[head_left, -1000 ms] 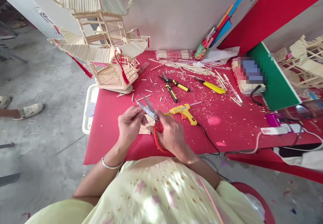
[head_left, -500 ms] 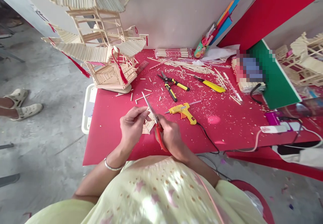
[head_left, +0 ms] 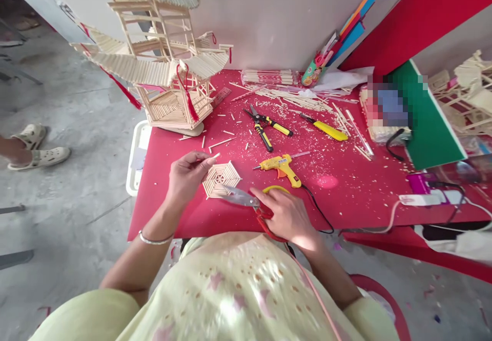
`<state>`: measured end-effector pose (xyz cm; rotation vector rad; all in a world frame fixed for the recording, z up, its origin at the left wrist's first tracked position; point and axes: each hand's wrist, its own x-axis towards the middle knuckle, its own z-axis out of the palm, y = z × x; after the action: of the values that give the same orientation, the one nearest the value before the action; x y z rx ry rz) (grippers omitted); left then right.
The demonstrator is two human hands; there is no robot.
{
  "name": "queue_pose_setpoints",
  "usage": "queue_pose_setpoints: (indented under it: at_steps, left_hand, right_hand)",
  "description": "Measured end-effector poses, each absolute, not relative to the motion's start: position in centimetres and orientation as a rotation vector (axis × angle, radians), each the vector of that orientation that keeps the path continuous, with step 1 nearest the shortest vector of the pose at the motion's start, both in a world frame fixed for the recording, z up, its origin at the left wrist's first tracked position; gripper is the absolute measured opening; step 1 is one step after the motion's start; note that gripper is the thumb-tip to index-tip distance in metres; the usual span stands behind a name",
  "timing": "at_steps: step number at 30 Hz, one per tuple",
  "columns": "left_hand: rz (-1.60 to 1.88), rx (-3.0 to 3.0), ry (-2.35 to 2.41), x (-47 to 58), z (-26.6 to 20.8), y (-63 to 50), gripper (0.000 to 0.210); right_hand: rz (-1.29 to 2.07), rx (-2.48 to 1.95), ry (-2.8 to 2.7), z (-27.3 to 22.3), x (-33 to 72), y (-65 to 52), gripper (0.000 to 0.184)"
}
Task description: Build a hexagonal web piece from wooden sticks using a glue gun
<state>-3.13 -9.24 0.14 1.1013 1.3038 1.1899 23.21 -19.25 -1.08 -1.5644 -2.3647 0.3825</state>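
Between the thumb and fingers of my left hand (head_left: 187,177) is a short wooden stick (head_left: 213,158), its pale end sticking out to the right. My right hand (head_left: 287,211) is closed round the red and yellow handles of a pair of scissors (head_left: 240,197), whose blades point left. Under the blade tips and just right of my left hand, a hexagonal panel of thin sticks (head_left: 223,178) lies flat on the red table (head_left: 169,218). A yellow glue gun (head_left: 282,168) lies beyond my right hand, with its cord trailing right.
A stick-built pagoda model (head_left: 169,80) with red tassels stands at the back left. Pliers (head_left: 265,126), a yellow utility knife (head_left: 328,130) and many loose sticks (head_left: 284,97) lie behind. At right is a power strip (head_left: 418,198). Someone's feet in clogs (head_left: 38,156) show at left.
My hands have moved apart: the left slightly left with the stick, the right to the right and down with the scissors. The hexagonal panel is now uncovered.
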Motion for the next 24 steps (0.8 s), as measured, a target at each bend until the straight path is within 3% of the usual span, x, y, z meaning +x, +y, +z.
queue_pose_setpoints:
  at_steps: [3,8,12,14,21,24]
  left_hand:
    - [1.019,1.48,1.306,-5.0,0.3,-8.4,0.02]
    - [0.862,1.908,1.199,-6.3,0.0,-7.9,0.017]
    - [0.833,2.011,1.111,-6.2,0.4,-7.6,0.021]
    - [0.791,2.052,1.045,-5.9,0.9,-7.3,0.02]
    - [0.848,1.763,1.015,-4.3,2.9,-6.7,0.011]
    - [0.912,1.263,0.966,-3.6,2.3,-7.1,0.044]
  right_hand:
    - [0.313,-1.543,-2.562,-1.7,26.0,-20.3,0.052]
    - [0.512,-1.55,-2.594,0.1,27.6,-21.0,0.061]
    - [0.433,-1.593,-2.373,2.0,25.5,-20.0,0.026]
    - [0.393,-1.632,-2.126,2.3,23.3,-18.7,0.021]
    - [0.911,-1.332,-1.739,0.3,16.5,-12.6,0.03]
    - [1.102,-1.294,-1.486,-0.7,15.4,-11.8,0.034]
